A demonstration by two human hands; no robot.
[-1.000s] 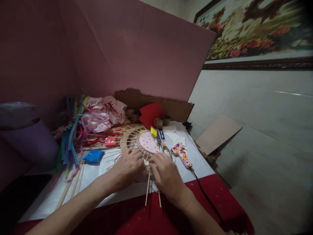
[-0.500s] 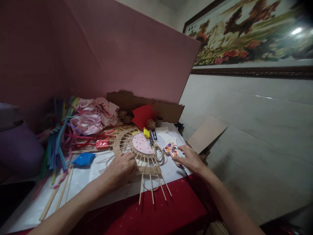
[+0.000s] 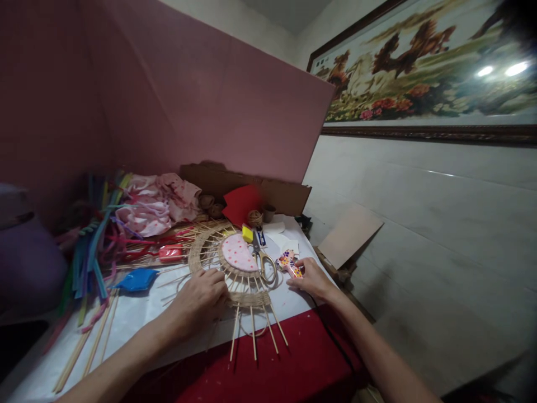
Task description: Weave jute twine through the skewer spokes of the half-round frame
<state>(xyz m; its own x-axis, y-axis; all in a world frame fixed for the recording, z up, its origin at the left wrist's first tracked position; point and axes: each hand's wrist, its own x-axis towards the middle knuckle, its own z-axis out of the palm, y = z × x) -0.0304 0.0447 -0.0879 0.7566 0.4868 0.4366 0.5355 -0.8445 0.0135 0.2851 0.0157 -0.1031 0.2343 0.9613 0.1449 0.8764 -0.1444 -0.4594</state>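
A round woven piece of thin sticks and twine [image 3: 247, 299] lies on the white sheet, some stick ends jutting over the red cloth. At its middle is a half-round of pink dotted fabric [image 3: 239, 252]. My left hand [image 3: 203, 296] is closed on the near left of the woven ring, with its fingertips partly hidden. My right hand [image 3: 312, 279] has its thumb and fingers around the handle end of a flower-patterned glue gun [image 3: 289, 263], whose dark cord trails toward the table edge. Scissors [image 3: 265, 263] with gold-coloured handles lie between the ring and the glue gun.
Behind the ring are a yellow block [image 3: 247, 234], a red sheet [image 3: 241, 204] and a twine ball [image 3: 254, 218]. A blue packet [image 3: 137, 280], loose sticks [image 3: 75, 361], pipe cleaners [image 3: 94, 240] and crumpled pink fabric [image 3: 146, 210] lie left. Cardboard [image 3: 289, 196] stands at the back.
My right hand has moved in from the right and closed around the glue gun. The left hand stays on the woven ring. The whole view has shifted slightly.
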